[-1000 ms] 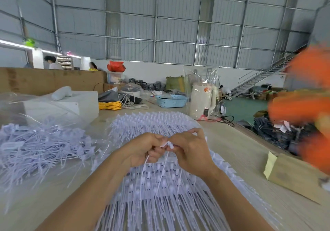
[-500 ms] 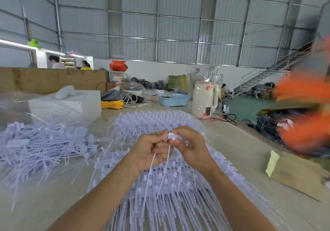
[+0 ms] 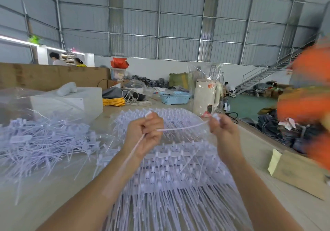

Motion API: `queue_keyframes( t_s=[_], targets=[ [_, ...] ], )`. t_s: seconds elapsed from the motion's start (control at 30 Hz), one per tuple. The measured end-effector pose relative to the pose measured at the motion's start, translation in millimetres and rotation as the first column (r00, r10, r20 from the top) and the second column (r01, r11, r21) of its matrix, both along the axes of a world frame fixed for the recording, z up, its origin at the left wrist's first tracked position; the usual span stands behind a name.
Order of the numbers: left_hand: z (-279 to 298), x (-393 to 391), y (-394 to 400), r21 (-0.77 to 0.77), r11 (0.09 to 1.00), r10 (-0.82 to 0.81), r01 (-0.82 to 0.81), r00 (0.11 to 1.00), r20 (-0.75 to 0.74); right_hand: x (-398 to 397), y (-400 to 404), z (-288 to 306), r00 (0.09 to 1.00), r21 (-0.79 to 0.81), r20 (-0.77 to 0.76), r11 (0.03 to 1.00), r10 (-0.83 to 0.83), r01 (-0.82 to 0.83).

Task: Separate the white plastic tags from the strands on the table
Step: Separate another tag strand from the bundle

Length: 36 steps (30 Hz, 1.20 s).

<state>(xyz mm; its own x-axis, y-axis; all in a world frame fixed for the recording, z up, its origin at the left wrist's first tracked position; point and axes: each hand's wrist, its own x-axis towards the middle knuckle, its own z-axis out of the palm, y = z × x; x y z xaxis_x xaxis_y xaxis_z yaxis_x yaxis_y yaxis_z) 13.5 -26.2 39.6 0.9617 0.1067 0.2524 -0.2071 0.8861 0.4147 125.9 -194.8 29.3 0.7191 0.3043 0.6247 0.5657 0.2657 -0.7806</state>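
Note:
Both hands are raised above a wide sheet of joined white plastic tags (image 3: 171,173) lying on the table. My left hand (image 3: 144,134) grips one white tag, its head poking out above the fist and its strand hanging down along the wrist. My right hand (image 3: 223,129) pinches the head of a second tag (image 3: 184,128), whose thin strand stretches leftward toward my left hand. The two hands are well apart. A heap of loose separated tags (image 3: 41,141) lies on clear plastic at the left.
A white box (image 3: 75,102) stands behind the loose heap. At the back are yellow cable (image 3: 113,102), a blue basket (image 3: 175,97) and a white kettle (image 3: 205,96). A cardboard box (image 3: 300,171) lies at the right. A blurred orange shape (image 3: 310,98) fills the right edge.
My hands were pressed together over one spot; now they have pulled apart, each holding its own tag, and have risen a little.

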Motion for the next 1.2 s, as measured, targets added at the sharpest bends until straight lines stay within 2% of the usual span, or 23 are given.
queue_keyframes(
  t_s=[0.03, 0.07, 0.1, 0.17, 0.2, 0.27, 0.33, 0.37, 0.4, 0.47, 0.53, 0.57, 0.67, 0.7, 0.73, 0.83, 0.87, 0.97, 1.1, 1.13, 1.2],
  targets=[
    [1.5, 0.9, 5.5, 0.056, 0.997, 0.056, -0.054, 0.997, -0.046, 6.8, -6.0, -0.2, 0.997, 0.071, -0.078, 0.997, -0.029, 0.035],
    [1.0, 3.3, 7.4, 0.188, 0.974, 0.156, -0.13, 0.979, -0.13, 10.4, -8.6, 1.4, 0.991, 0.13, -0.129, 0.99, -0.044, 0.061],
    [-1.4, 6.4, 7.4, 0.362, 0.914, 0.272, -0.184, 0.939, -0.211, 11.5, -8.5, 4.0, 0.988, 0.17, -0.147, 0.982, -0.053, 0.078],
    [-8.3, 13.7, 1.1, 0.666, 0.721, 0.47, -0.191, 0.841, -0.267, 10.6, -7.7, 12.0, 0.991, 0.242, -0.119, 0.966, -0.059, 0.087],
    [-10.3, 15.2, -1.4, 0.748, 0.643, 0.525, -0.164, 0.806, -0.274, 9.7, -9.1, 17.1, 0.994, 0.276, -0.097, 0.959, -0.046, 0.072],
    [-11.5, 13.7, 0.4, 0.826, 0.557, 0.587, -0.088, 0.745, -0.317, 13.8, -16.3, 23.5, 0.994, 0.329, -0.103, 0.944, 0.047, -0.011],
    [-12.7, 11.0, 4.6, 0.869, 0.495, 0.6, -0.023, 0.732, -0.322, 17.1, -20.2, 25.1, 0.961, 0.325, -0.155, 0.93, 0.229, -0.17],
    [-13.5, 10.1, 5.2, 0.893, 0.451, 0.605, -0.004, 0.737, -0.302, 16.9, -18.3, 23.2, 0.94, 0.248, -0.179, 0.938, 0.291, -0.243],
    [-14.6, 9.4, 4.2, 0.912, 0.411, 0.609, 0.005, 0.743, -0.278, 12.7, -14.2, 20.5, 0.94, 0.076, -0.178, 0.956, 0.292, -0.283],
    [-15.4, 7.9, 0.6, 0.924, 0.382, 0.607, -0.003, 0.754, -0.249, -1.1, -1.7, 11.1, 0.954, -0.333, -0.005, 0.899, 0.301, -0.285],
    [-12.5, 7.0, -2.1, 0.919, 0.393, 0.583, -0.028, 0.781, -0.225, -13.2, 14.6, -2.8, 0.906, -0.57, 0.152, 0.784, 0.395, -0.246],
    [-10.3, 6.5, -3.1, 0.913, 0.407, 0.565, -0.032, 0.794, -0.224, -16.1, 21.6, -8.6, 0.905, -0.622, 0.186, 0.759, 0.381, -0.192],
    [-7.1, 3.9, -3.7, 0.871, 0.49, 0.478, 0.019, 0.83, -0.287, -16.9, 30.4, -16.5, 0.941, -0.649, 0.226, 0.759, 0.251, -0.046],
    [-7.4, 3.3, -4.6, 0.88, 0.474, 0.472, 0.03, 0.835, -0.282, -15.2, 30.8, -17.7, 0.947, -0.654, 0.22, 0.756, 0.235, -0.035],
    [-8.8, 3.7, -5.0, 0.922, 0.388, 0.503, 0.019, 0.833, -0.229, -15.2, 30.9, -17.9, 0.952, -0.658, 0.198, 0.752, 0.232, -0.046],
    [-12.4, 5.2, -5.8, 0.995, -0.064, 0.599, -0.081, 0.794, 0.103, -13.5, 32.9, -18.7, 0.969, -0.607, 0.117, 0.787, 0.219, -0.104],
    [-13.0, 6.2, -4.7, 0.985, -0.132, 0.612, -0.113, 0.772, 0.171, -13.2, 32.8, -17.5, 0.973, -0.606, 0.137, 0.793, 0.188, -0.068],
    [-14.1, 10.3, -2.1, 0.976, -0.141, 0.638, -0.168, 0.738, 0.219, -10.2, 30.4, -18.0, 0.955, -0.655, 0.244, 0.755, 0.169, 0.034],
    [-16.8, 10.3, -6.2, 0.987, -0.022, 0.616, -0.159, 0.775, 0.139, -11.1, 31.8, -19.5, 0.936, -0.651, 0.297, 0.758, 0.189, 0.054],
    [-17.4, 9.5, -6.8, 0.989, -0.029, 0.604, -0.146, 0.786, 0.134, -10.7, 33.1, -20.9, 0.926, -0.659, 0.327, 0.748, 0.187, 0.081],
    [-16.6, 7.2, -8.3, 0.987, -0.104, 0.613, -0.125, 0.773, 0.162, -10.3, 34.2, -22.9, 0.92, -0.64, 0.345, 0.764, 0.186, 0.085]
  ],
)
